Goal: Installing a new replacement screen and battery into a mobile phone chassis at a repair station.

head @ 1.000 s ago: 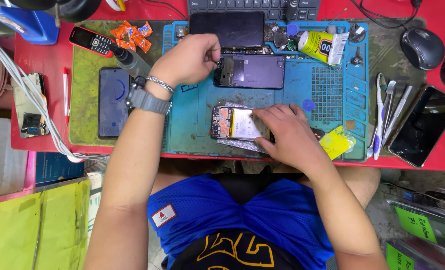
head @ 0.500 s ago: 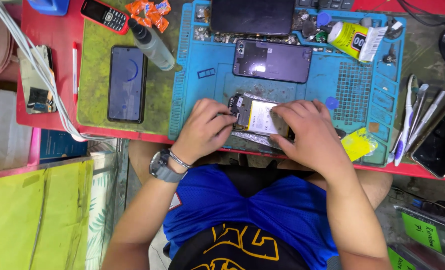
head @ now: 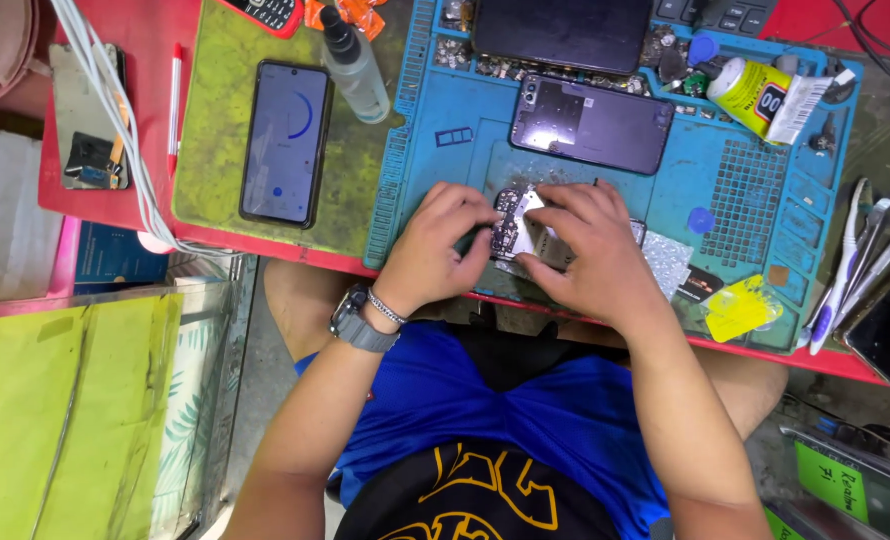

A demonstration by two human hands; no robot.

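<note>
We have both hands on the opened phone [head: 521, 232], which lies flat on the blue mat [head: 445, 160] between them. Our left hand [head: 437, 245] pinches its left edge; our right hand [head: 590, 250] covers its right half, fingers curled over it. It looks light, thin and stiff, with bare, fragile parts exposed, so we judge the rim the safest hold. A back cover [head: 590, 122] lies just beyond our hands.
</note>
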